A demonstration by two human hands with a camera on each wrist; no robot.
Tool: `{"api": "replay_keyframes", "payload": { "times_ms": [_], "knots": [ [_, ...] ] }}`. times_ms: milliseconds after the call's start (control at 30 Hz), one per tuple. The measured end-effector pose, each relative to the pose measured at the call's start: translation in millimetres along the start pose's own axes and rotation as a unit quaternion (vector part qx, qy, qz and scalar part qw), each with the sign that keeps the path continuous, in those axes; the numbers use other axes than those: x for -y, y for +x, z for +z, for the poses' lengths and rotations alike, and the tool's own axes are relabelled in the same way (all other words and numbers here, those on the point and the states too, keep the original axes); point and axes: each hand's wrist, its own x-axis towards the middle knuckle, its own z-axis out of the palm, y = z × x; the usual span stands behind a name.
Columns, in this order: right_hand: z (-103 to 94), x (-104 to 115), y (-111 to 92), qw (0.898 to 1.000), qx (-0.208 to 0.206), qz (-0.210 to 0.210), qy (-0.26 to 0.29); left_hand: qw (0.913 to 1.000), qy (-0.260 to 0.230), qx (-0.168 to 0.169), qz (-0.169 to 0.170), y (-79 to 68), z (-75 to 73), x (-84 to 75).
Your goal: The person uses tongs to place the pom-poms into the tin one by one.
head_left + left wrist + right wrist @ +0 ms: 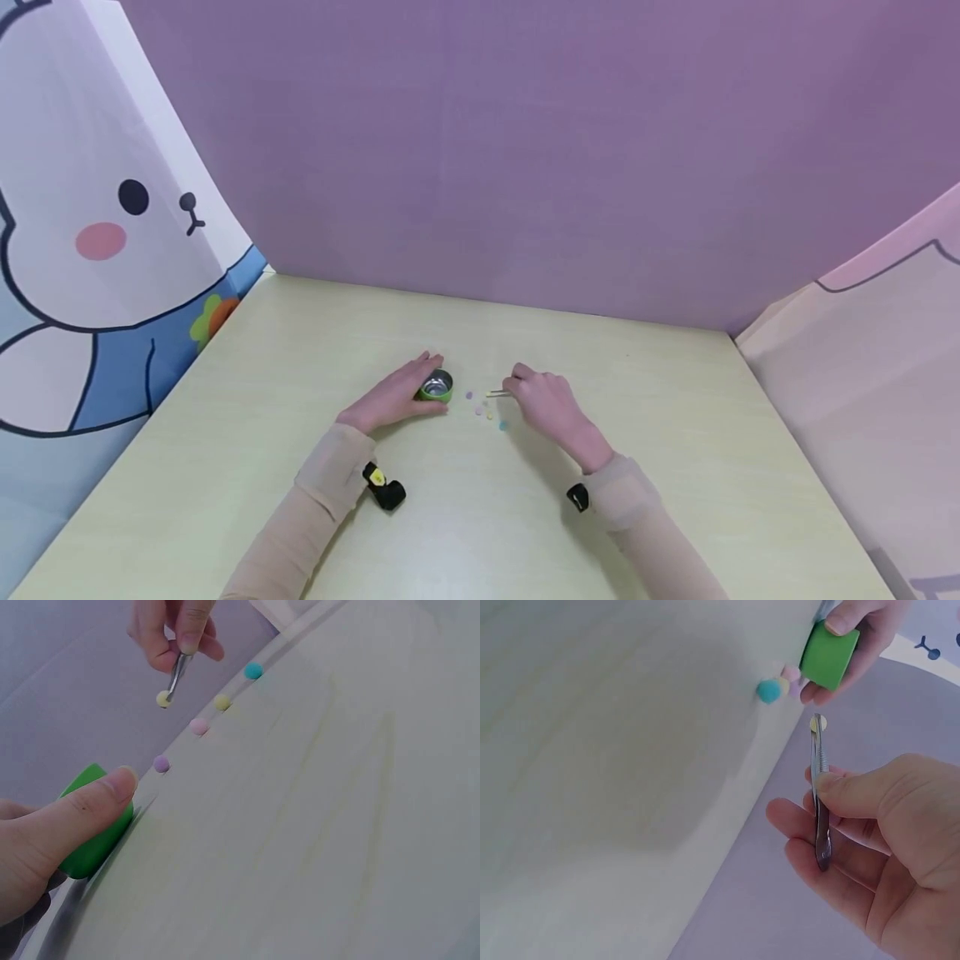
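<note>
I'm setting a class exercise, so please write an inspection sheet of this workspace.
Surface: pale tabletop
Things: green bowl with metallic interior; tweezers with a yellow pom-pom at the tips; on the tabletop, a purple pom-pom, pink pom-pom, second yellow pom-pom and teal pom-pom
Clutter: nothing seen
Hands: left hand grips the bowl; right hand holds the tweezers
Cables: nothing seen
Surroundings: purple backdrop; cartoon-printed panel at left

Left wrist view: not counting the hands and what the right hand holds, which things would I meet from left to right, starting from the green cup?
Green cup, purple ball, pink ball, yellow ball, teal ball.
</note>
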Motion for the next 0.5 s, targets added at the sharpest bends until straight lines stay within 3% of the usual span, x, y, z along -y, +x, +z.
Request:
{"api": "replay_keyframes", "payload": {
  "times_ms": [500],
  "knots": [
    [-3.5, 10, 24, 1.0, 0.003, -0.003, 0.006, 1.0, 0.005, 0.002, 0.0, 1.2, -0.1, -0.2]
  ]
}}
